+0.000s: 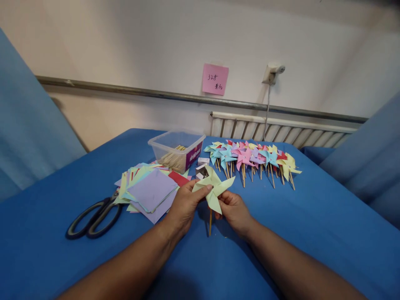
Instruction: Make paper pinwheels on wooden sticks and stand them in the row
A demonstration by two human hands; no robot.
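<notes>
Both hands hold a pale yellow-green paper pinwheel on a thin wooden stick just above the blue table. My left hand pinches the pinwheel's left blade near its centre. My right hand grips it from below, at the top of the stick. The stick hangs down between my wrists. Just behind the pinwheel stands a small open box of pins.
A row of several finished pinwheels lies behind my hands. A stack of coloured paper squares and black scissors are to the left. A clear plastic tub of sticks stands behind the paper. A wall and radiator close the back.
</notes>
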